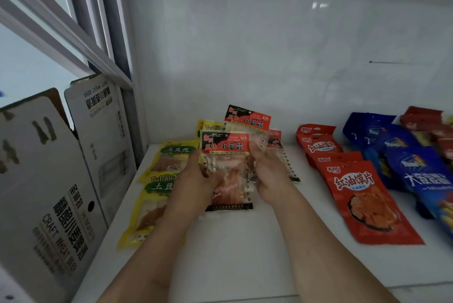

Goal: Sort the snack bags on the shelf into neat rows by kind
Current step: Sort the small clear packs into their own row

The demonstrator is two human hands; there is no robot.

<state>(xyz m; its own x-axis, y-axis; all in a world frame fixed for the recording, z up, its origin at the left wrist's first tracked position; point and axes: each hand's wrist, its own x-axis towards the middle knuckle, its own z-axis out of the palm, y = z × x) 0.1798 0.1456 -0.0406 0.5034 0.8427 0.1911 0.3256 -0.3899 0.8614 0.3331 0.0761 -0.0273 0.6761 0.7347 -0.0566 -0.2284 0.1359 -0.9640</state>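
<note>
A clear red-and-black-labelled snack bag [226,170] is gripped by the left hand [196,180] and right hand [268,172] near the white shelf's [245,241] back-left corner, yellow [157,180], red [360,192] and blue [416,167] rows largely formed, far-right bags unsorted.

Open white shelf [245,253] at six o'clock, free for passage below the clear-fronted bags [226,172]. Blocked at nine o'clock by upright beer cartons [61,192] just beside the yellow bags [157,187]. Crowded at three o'clock with red bags [362,194] and blue bags [411,167]. Closed at twelve o'clock by the white wall [269,45].
</note>
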